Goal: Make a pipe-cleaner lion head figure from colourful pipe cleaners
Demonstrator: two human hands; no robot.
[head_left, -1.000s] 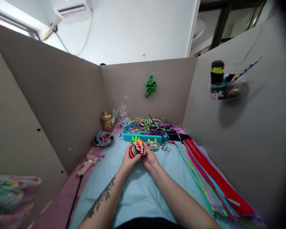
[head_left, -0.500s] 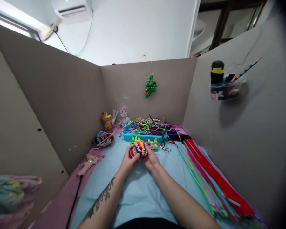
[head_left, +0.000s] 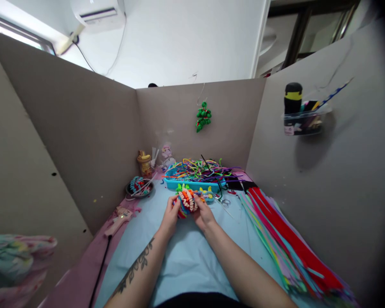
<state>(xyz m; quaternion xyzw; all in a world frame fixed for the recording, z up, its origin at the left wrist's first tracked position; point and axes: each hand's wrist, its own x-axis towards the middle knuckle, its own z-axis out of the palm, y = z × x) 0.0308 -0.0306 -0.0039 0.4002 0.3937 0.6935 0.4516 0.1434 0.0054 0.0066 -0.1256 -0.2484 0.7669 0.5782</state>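
Note:
Between my two hands is a round, multicoloured pipe-cleaner piece (head_left: 188, 202) with white, orange, red and blue coils. My left hand (head_left: 171, 216) is closed on its left side, thumb toward the front. On the opposite side my right hand (head_left: 204, 214) grips it, with the thumb near the top edge. The fingers behind the piece are hidden. Just beyond it lie small green (head_left: 182, 187) and yellow-blue (head_left: 207, 194) fuzzy pieces. A pair of scissors (head_left: 224, 202) rests on the blue cloth to the right of my right hand.
A blue tray (head_left: 192, 185) heaped with loose pipe cleaners stands at the back. Long pipe-cleaner bundles (head_left: 291, 239) lie along the right. At left are a dark bowl (head_left: 140, 194) and a pink glue gun (head_left: 119, 222) with a black cord. Grey partitions (head_left: 170, 107) enclose the desk.
My left hand has shifted its hold; its thumb has moved up and left off the front. The piece has turned slightly. My right hand stays nearly still.

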